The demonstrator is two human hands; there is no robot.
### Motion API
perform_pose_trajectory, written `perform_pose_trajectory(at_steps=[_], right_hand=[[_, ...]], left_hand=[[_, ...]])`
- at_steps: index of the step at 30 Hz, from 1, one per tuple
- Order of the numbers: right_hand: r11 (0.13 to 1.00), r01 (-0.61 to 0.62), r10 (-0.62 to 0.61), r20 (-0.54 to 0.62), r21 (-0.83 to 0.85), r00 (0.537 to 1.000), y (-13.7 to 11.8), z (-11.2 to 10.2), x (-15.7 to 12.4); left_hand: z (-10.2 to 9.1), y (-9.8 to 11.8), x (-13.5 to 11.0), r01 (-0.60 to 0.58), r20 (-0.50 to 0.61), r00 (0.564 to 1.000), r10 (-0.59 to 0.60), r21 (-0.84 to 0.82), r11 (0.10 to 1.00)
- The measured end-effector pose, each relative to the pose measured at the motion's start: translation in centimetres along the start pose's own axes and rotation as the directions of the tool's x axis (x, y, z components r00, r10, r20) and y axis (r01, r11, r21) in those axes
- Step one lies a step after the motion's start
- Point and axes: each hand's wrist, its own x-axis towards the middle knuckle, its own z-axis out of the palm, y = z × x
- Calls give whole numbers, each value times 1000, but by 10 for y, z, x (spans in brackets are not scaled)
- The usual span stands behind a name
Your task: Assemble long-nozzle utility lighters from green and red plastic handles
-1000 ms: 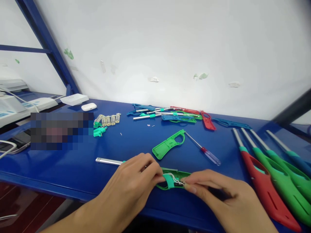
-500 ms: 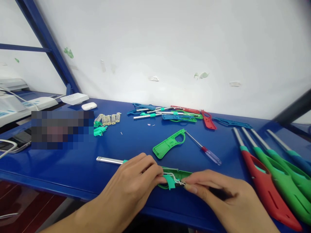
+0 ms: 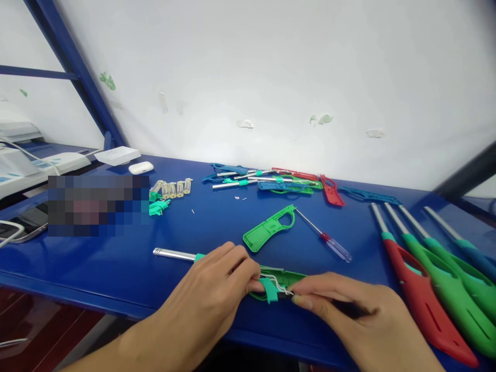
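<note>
Near the table's front edge lies an opened gas lighter [image 3: 174,254], its metal barrel pointing left. My left hand [image 3: 220,284] is closed over the middle of it, covering part of the green shell half [image 3: 291,278]. A teal trigger [image 3: 270,291] and thin white wires [image 3: 278,282] show in the shell. With thumb and index finger, my right hand [image 3: 341,305] pinches at the wires' right end; the fingertips hide the exact spot. Beyond the hands rest another green shell half [image 3: 267,231] and a screwdriver [image 3: 324,236] with a clear purple-red handle.
Assembled lighters [image 3: 430,299] lie to the right. Loose shells and barrels [image 3: 267,183] are heaped at the back by the white wall. Several small clear fuel tanks [image 3: 180,189], teal triggers [image 3: 158,207], a white case [image 3: 141,168] and a phone [image 3: 27,225] are on the left.
Both hands stay almost in place on the lighter. The right fingertips have shifted very slightly left, and the whole view has moved a little.
</note>
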Motion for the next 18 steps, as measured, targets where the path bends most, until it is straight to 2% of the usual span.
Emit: perform_pose_trajectory(at_steps=[2, 7, 11, 18], right_hand=[[1000, 21, -21, 3, -7, 1000, 0, -1, 0], [995, 88, -89, -29, -42, 996, -3, 0, 1], [986, 134, -137, -28, -100, 990, -4, 1, -1], [960, 244, -244, 19, -137, 970, -1, -1, -9]], left_hand=[[0, 0, -1, 7, 16, 1000, -7, -4, 1000], [-3, 3, 2, -11, -22, 1000, 11, 5, 1000], [-7, 3, 2, 3, 16, 1000, -3, -10, 1000], [-1, -4, 1, 15, 33, 999, -12, -99, 995]])
